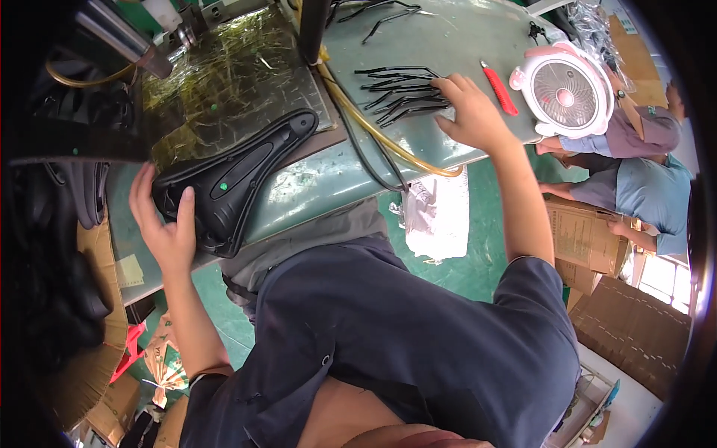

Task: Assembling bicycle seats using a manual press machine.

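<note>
Your left hand [166, 224] is clamped on the wide rear end of a black bicycle saddle [231, 179]: thumb pressed on the upper face, fingers curled round the far edge, palm against the back rim. The grip is firm, not a loose touch. The saddle lies flat on the green workbench [448, 45], its long axis running from your left hand up and to the right, with the narrow nose resting at the edge of a scuffed, glossy mat [224, 82]. A small green dot shows on its top face.

Your right hand [474, 112] is stretched out well apart from the saddle, fingers spread and bent, tips down on a loose pile of black wire rails [403, 93] at the right side of the bench. Contact with the pile is clear; whether any single rail is pinched between the fingers, I cannot tell. The rails lie roughly left to right, just to the left of that hand, so the right hand is the nearer one to them and the left the only one on the saddle.

Noted round the work: a yellowish hose [381, 134] and a dark cable trailing between saddle and rails; a red-handled knife [499, 88] just beyond your right hand; a small pink and white fan [565, 93] beside it. Other people sit at cardboard boxes [586, 239] to the right.
</note>
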{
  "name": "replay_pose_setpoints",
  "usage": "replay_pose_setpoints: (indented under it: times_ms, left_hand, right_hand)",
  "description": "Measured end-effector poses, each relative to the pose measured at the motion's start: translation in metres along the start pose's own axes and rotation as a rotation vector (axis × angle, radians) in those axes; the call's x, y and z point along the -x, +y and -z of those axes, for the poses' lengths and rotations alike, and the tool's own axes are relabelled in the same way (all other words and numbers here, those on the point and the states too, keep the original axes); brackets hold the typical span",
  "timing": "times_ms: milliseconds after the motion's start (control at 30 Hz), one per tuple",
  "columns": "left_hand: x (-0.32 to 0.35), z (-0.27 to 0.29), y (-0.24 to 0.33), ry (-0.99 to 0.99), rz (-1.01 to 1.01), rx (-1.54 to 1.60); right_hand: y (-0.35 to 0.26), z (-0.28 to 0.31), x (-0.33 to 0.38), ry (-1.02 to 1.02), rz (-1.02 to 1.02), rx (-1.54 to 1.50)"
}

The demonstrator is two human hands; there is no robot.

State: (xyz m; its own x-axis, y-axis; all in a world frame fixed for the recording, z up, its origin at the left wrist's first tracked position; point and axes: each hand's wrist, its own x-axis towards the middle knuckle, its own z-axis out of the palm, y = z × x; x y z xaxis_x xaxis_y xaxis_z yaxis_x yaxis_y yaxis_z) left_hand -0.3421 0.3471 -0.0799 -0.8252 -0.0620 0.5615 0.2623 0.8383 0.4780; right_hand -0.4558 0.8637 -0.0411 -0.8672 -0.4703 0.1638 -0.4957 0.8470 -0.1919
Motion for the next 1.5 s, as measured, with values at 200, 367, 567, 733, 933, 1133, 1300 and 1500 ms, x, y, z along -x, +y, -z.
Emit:
replay_pose_setpoints:
  times_ms: [200,367,567,733,933,1133,1300,1500]
  left_hand:
    - [-0.001,-0.024,-0.015,-0.083,0.204,0.379]
    - [0.01,-0.04,-0.003,0.029,0.306,0.517]
    - [0.002,-0.041,-0.008,0.062,0.138,0.483]
    - [0.005,-0.048,-0.003,0.199,0.315,0.653]
    - [0.005,-0.052,-0.001,0.241,0.355,0.663]
    - [0.008,-0.058,-0.003,0.3,0.337,0.644]
    - [0.008,-0.061,-0.003,0.344,0.335,0.646]
    - [0.003,-0.061,-0.003,0.304,0.311,0.599]
  right_hand:
    - [0.01,0.015,-0.006,0.097,0.011,-0.122]
    - [0.016,0.016,0.004,0.25,-0.343,-0.779]
    - [-0.103,0.005,-0.007,0.198,-0.306,-1.033]
    - [-0.173,-0.038,-0.027,0.023,0.191,-0.78]
    - [-0.221,-0.086,-0.053,0.208,0.355,-0.639]
    - [-0.236,-0.094,-0.061,0.243,0.364,-0.544]
    - [-0.242,-0.085,-0.07,0.216,0.424,-0.528]
    - [-0.25,-0.084,-0.089,0.24,0.505,-0.499]
